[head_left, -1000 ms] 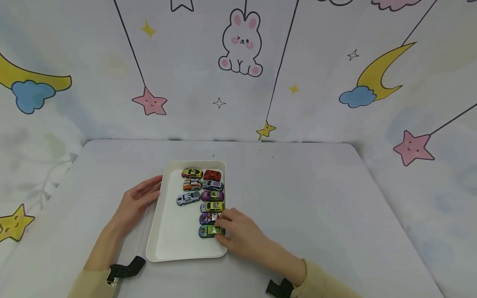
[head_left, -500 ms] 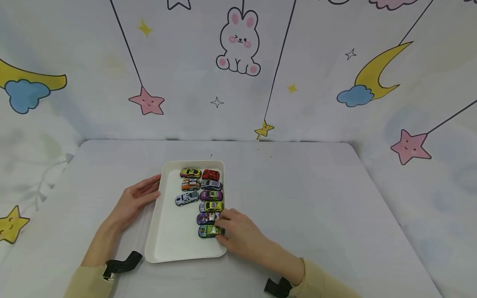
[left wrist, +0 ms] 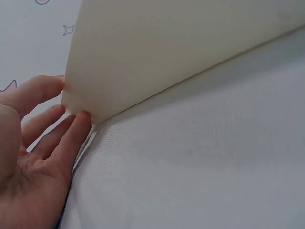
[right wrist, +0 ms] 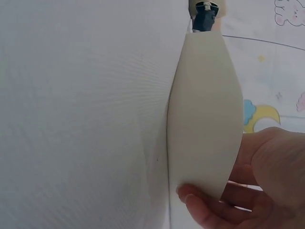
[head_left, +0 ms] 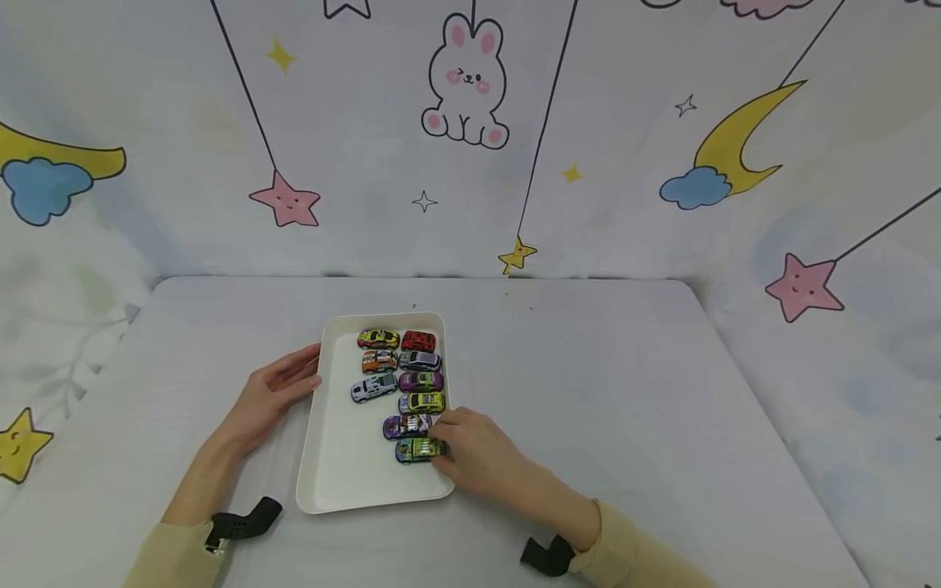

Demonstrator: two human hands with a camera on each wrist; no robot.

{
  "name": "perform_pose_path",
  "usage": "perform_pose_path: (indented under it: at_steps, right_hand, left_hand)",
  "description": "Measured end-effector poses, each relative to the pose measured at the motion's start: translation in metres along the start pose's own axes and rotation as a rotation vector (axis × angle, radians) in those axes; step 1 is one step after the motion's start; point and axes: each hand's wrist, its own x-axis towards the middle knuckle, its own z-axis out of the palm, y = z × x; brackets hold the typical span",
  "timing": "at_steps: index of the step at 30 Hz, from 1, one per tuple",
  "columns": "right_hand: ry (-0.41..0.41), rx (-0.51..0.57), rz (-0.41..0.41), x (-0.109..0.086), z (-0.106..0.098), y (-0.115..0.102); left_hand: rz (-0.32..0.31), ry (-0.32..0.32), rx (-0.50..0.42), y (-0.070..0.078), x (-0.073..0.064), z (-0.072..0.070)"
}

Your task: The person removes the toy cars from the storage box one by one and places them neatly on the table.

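Left hand (head_left: 265,400), fingers extended, touches tray (head_left: 345,457) at left edge; right hand (head_left: 481,449) arches over right rim at green toy car (head_left: 416,451), pinching unclear; desk (head_left: 647,392) extends rightward.

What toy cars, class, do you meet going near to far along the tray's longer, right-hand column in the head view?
Green car, purple-and-white car, yellow car, purple-and-green car, grey car, red car.

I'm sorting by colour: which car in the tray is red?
The red car, at the far end of the right-hand column in the tray, beside a yellow car; no other body is mostly red.
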Motion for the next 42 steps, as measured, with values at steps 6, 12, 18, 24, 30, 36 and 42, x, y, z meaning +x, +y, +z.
perform_pose_path:
  at_steps: [6, 12, 18, 24, 30, 36, 42]
  right_hand:
    - [0.015, -0.007, -0.023, 0.000, -0.003, 0.002]
    - [0.067, -0.019, -0.051, -0.002, -0.008, 0.005]
    - [0.134, 0.061, -0.089, -0.003, -0.021, 0.010]
    - [0.158, 0.155, -0.049, -0.002, -0.033, 0.018]
    - [0.203, 0.239, -0.005, -0.001, -0.044, 0.032]
    - [0.248, 0.239, 0.052, 0.004, -0.049, 0.054]
    - [0.297, 0.226, 0.128, 0.009, -0.046, 0.082]
  left_hand:
    - [0.004, 0.014, 0.000, 0.002, 0.000, 0.003]
    - [0.002, 0.008, -0.002, 0.003, 0.001, 0.006]
    - [-0.013, 0.015, 0.028, 0.003, 0.002, 0.006]
    - [-0.020, 0.013, 0.060, 0.004, 0.001, 0.003]
    - [-0.018, 0.001, 0.138, 0.002, -0.001, 0.001]
    - [-0.005, -0.029, 0.167, 0.001, -0.002, 0.000]
    - [-0.017, -0.063, 0.169, 0.004, -0.004, 0.000]
